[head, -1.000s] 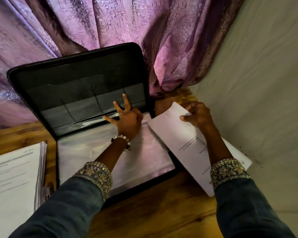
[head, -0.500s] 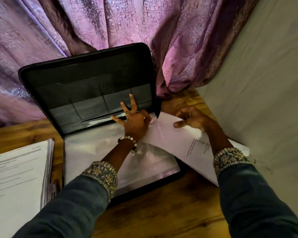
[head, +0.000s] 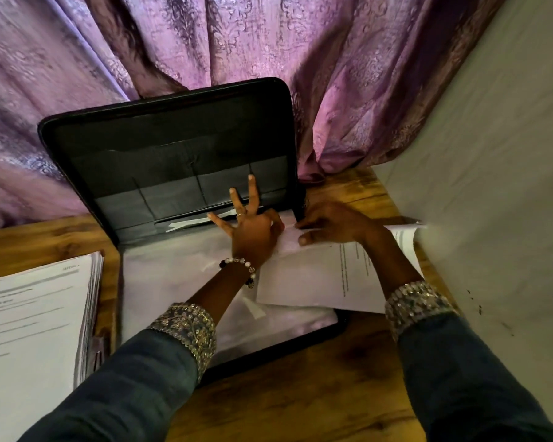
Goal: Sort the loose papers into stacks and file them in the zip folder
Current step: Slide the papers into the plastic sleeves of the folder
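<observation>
A printed sheet (head: 316, 282), its text too blurred to read, is pinched by both hands (head: 256, 234) (head: 332, 223) over the open zip folder (head: 173, 148).

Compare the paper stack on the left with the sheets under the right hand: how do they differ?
The stack is thick, lies untouched on the table; the sheets are thin, gripped by the right hand, overlapping the open folder. The left hand pinches the sheets' corner. Both are white printed paper.

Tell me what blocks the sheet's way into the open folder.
Nothing visible does. The right hand holds the sheet already over the folder edge, and the left hand pinches its corner at the clear sleeve.
</observation>
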